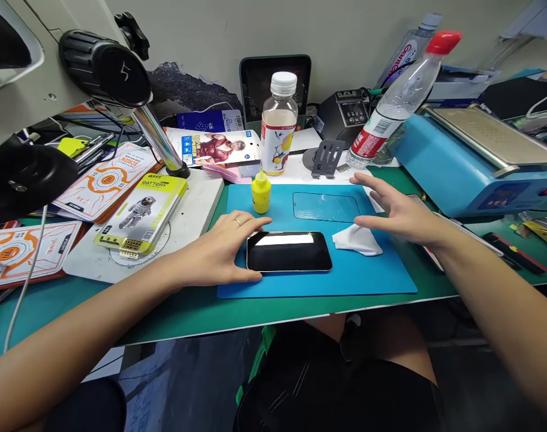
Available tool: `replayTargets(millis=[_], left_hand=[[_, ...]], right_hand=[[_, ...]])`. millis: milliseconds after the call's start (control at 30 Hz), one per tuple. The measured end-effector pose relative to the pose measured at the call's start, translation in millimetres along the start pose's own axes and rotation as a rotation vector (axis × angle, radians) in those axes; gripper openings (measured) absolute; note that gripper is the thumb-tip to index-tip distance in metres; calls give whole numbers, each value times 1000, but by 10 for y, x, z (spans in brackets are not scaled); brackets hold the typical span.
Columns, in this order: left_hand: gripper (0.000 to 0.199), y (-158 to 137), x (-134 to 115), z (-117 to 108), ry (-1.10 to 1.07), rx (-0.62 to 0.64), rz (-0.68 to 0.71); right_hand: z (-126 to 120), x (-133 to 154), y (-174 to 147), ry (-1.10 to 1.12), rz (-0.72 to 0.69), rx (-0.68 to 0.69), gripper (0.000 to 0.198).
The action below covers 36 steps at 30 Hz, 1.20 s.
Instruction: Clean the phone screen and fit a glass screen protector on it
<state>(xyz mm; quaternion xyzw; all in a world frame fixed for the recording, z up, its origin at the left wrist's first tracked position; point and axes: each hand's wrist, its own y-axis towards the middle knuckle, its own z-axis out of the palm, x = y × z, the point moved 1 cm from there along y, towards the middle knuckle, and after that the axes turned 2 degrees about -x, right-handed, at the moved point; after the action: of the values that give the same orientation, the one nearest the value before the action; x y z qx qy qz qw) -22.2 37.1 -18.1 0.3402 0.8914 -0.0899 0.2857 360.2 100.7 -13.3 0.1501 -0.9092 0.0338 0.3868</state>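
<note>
A black smartphone (289, 255) lies face up on a blue mat (318, 285), a bright reflection along its upper part. My left hand (226, 249) is at the phone's left end, thumb at the lower edge and fingers by the upper corner, loosely spread. Above the mat's right side, my right hand (402, 210) hovers with fingers apart and nothing in it. Beneath and left of it lie a clear screen protector (326, 207) with a dark border and a crumpled white cloth (358, 240). Behind the phone stands a small yellow squeeze bottle (261, 193).
A microscope stand (161, 141) rises at left beside a yellow battery pack box (141, 213) and orange-white boxes (107, 180). Drink bottles (279, 129) and a black phone stand (327, 159) are behind the mat. A blue heating plate machine (457, 171) sits at right.
</note>
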Motion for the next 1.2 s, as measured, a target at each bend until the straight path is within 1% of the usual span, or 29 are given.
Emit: replayTargets(millis=[67, 167, 233, 300, 367, 500, 633, 700, 767, 867, 933, 1033, 1100, 1200], left_hand=[[84, 0, 2, -1, 7, 25, -20], [83, 0, -5, -6, 13, 43, -24], [80, 0, -16, -11, 5, 42, -24], [76, 1, -29, -16, -4, 40, -31], [74, 4, -41, -18, 3, 41, -44], [75, 9, -54, -18, 41, 43, -51], [75, 6, -46, -16, 59, 43, -50], [74, 6, -36, -14, 55, 37, -55], [73, 11, -25, -10, 40, 32, -57], [74, 17, -9, -6, 23, 30, -55], [77, 17, 1, -5, 21, 27, -46], [81, 13, 9, -7, 27, 28, -41], [84, 12, 9, -9, 31, 31, -44], [86, 12, 2, -10, 32, 30, -45]], right_hand=[[48, 45, -149, -120, -46, -111, 77], [176, 156, -476, -269, -208, -293, 44], [285, 221, -675, -316, -299, -270, 27], [380, 255, -801, -364, -332, -251, 23], [447, 255, -842, -408, -339, -242, 25], [499, 224, -784, -439, -338, -207, 24], [493, 295, -772, -395, -316, -225, 23], [500, 378, -801, -324, -257, -249, 21], [517, 458, -825, -179, -113, -317, 19], [566, 535, -812, 144, 146, -472, 22], [609, 569, -766, 406, 263, -497, 26], [660, 650, -690, 703, 366, -407, 31], [673, 724, -660, 803, 408, -331, 33], [683, 812, -649, 932, 470, -183, 38]])
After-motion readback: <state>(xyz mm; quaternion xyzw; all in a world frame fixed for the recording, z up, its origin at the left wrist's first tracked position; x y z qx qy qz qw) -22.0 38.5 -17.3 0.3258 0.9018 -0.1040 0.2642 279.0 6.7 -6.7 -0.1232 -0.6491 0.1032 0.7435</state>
